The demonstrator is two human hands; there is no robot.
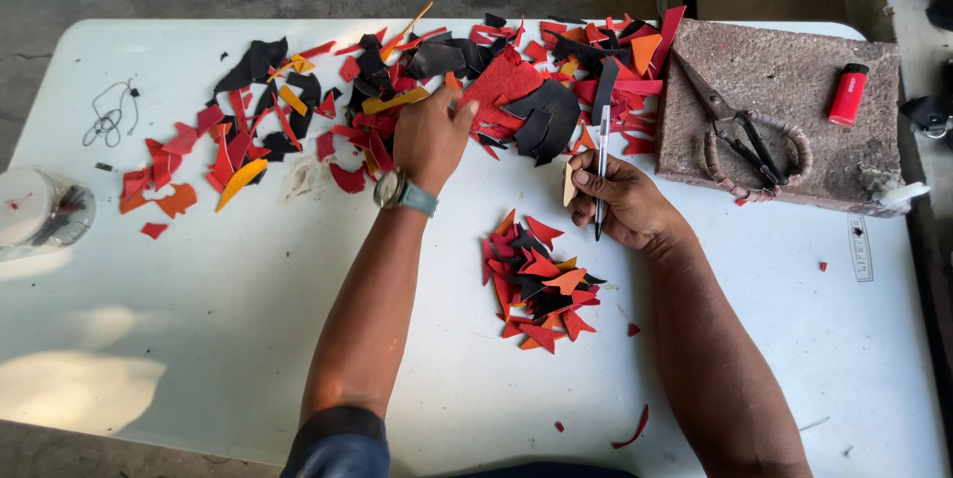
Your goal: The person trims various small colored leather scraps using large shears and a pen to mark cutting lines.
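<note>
The person stands at a white plastic table (pixel 248 339) with a smooth, slightly marked top. The left hand (pixel 429 136), with a wristwatch (pixel 402 191) on a pale band, reaches into a wide scatter of leather scraps (pixel 328 106) along the far side of the table. The fingers are bent down onto a large red piece with a rough grain (pixel 503 83); I cannot tell if they pinch it or only press on it. The scraps are red, black, orange and yellow, thin and flat, cut in sharp triangles, curved strips and irregular shapes.

The right hand (pixel 625 202) rests on the table, closed around a slim pen (pixel 601 165) with a white barrel and dark tip, which points toward the person. The same hand also keeps a small tan, leaf-shaped piece (pixel 570 185) between thumb and fingers.

Between the two forearms lies a smaller, tidy pile of cut pieces (pixel 538 284), mostly red triangles with some black and orange.

To the right sits a rough, grainy stone slab (pixel 794 71). On it lie dark metal scissors (pixel 735 126) with cord-wrapped handles and a red lighter (pixel 848 94). At the left edge I see a clear plastic container (pixel 40 210) and a thin black cord (pixel 107 119).
</note>
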